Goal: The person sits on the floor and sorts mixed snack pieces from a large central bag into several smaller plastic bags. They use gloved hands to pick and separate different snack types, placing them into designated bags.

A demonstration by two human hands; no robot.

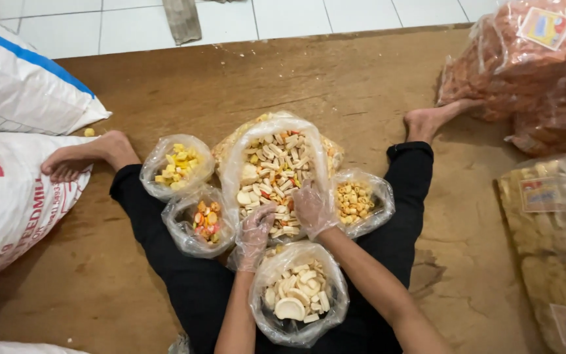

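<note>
Brown board flooring (pixel 335 72) runs up to white tiles at the top, and a person sits on it with legs spread, feet bare. At far left lie two white sacks (pixel 8 196), both cut off by the edge. Next come a small bag of yellow pieces (pixel 177 165) and, just below it, a bag of orange and red pieces (pixel 204 221). The left hand (pixel 257 229), in a thin clear glove, rests on the big middle bag (pixel 275 172) of pale mixed crackers, fingers curled; its grip looks closed on a few pieces, though the glove blurs this. Near the lap stands a bag of white chips (pixel 297 295). The gloved right hand (pixel 312 208) lies flat in the middle bag beside the left, fingers loosely spread, pinching nothing. Beside it sits a bag of small yellow rings (pixel 355 200). At right, sealed packs (pixel 545 59) of reddish and pale crackers are cropped.
</note>
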